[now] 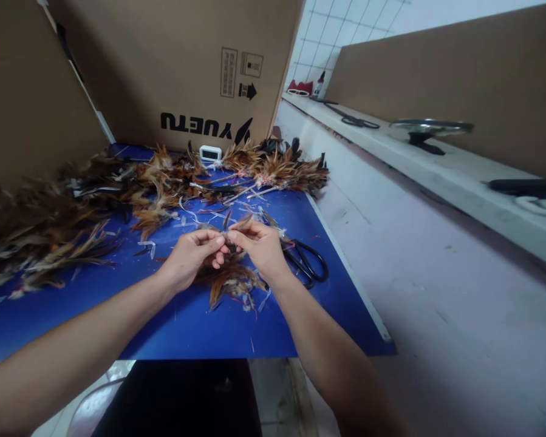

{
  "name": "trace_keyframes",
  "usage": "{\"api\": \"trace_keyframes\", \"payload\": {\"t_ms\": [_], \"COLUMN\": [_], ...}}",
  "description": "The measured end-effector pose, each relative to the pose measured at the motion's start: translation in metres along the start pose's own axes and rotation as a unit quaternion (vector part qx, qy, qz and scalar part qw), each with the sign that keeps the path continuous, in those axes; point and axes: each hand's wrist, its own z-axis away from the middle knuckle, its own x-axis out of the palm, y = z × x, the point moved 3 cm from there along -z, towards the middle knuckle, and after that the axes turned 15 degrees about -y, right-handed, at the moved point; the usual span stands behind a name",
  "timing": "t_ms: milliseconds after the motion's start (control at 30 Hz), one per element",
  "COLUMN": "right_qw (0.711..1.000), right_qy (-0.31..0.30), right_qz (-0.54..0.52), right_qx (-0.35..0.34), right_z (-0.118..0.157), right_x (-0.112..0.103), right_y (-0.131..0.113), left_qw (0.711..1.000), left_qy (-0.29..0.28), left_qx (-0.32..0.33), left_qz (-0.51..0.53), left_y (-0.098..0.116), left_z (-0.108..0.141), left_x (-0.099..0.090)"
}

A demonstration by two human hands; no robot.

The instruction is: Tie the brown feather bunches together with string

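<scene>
Close together over the blue table [177, 328], my left hand [193, 252] and my right hand [259, 243] meet at the fingertips. Both pinch a small brown feather [227, 220], whose tip pokes up between them. Thumbs and forefingers are pressed together; the feather's lower part is hidden by my fingers. Just below my hands lies a loose clump of brown feathers [234, 282] with thin red thread trailing from it. Black-handled scissors [316, 264] rest right of my right hand, their blades partly hidden by it.
Heaps of brown feathers [40, 237] cover the left side, with bundles [282, 170] at the back. A small white digital display [210, 153] stands against a cardboard box [172, 67]. On the right, a white ledge [373, 136] carries a glass lid [430, 127] and more scissors [359, 121].
</scene>
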Motion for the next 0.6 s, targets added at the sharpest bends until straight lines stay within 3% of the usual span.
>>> {"api": "trace_keyframes", "payload": {"t_ms": [167,267,433,600], "right_qw": [0.997,0.983,0.903,0.843], "right_qy": [0.059,0.079,0.011,-0.048], "right_qz": [0.047,0.168,0.428,0.535], "right_qx": [-0.005,-0.015,-0.036,0.023], "right_z": [-0.002,-0.004,-0.006,-0.011], "right_x": [-0.018,-0.029,-0.026,-0.016], "right_y": [-0.004,-0.004,0.005,0.017], "left_qw": [0.998,0.994,0.985,0.979], "left_qy": [0.043,0.071,0.121,0.139], "left_qx": [0.047,0.087,0.123,0.15], "left_qz": [-0.012,-0.016,-0.02,-0.018], "left_y": [0.009,0.016,0.026,0.03], "left_z": [-0.003,-0.005,-0.005,-0.007], "left_x": [-0.01,-0.018,-0.03,-0.037]}}
